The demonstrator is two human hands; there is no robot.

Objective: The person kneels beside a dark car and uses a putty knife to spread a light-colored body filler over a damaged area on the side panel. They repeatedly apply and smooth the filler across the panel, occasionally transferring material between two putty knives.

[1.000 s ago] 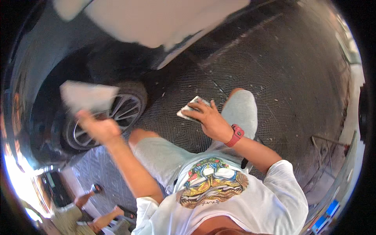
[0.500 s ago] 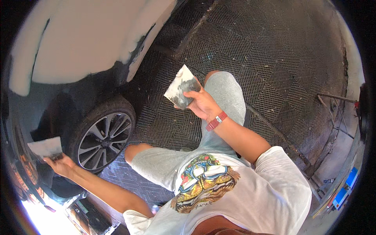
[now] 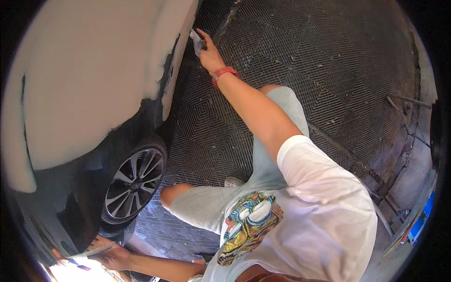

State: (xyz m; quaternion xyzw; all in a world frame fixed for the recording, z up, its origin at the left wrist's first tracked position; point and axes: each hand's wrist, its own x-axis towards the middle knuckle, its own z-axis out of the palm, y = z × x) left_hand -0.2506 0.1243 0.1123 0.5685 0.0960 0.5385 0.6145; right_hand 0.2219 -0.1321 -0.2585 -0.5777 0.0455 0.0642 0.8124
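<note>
My right hand [image 3: 210,57], with a red watch on its wrist, is stretched far forward beside the car body. It is closed on a putty spreader [image 3: 197,43], a flat rectangular blade smeared with pale putty and dark patches. The spreader is at the side edge of the car's pale, coated panel [image 3: 89,70]; whether it touches I cannot tell. My left hand [image 3: 112,254] is low at the left, near the dark lower bodywork. It grips another flat spreader [image 3: 91,252], seen nearly edge-on, partly lost in glare.
A car wheel [image 3: 135,183] with silver spokes stands between my hands, left of my bent knee. Dark ribbed matting [image 3: 300,51] covers the floor. Metal rods [image 3: 408,101] and a blue item [image 3: 420,223] are along the right wall. Bright light glares at lower left.
My right hand has reached forward and left with its spreader, from above my knee to the car's side. My left hand has moved down and right. The view has shifted.
</note>
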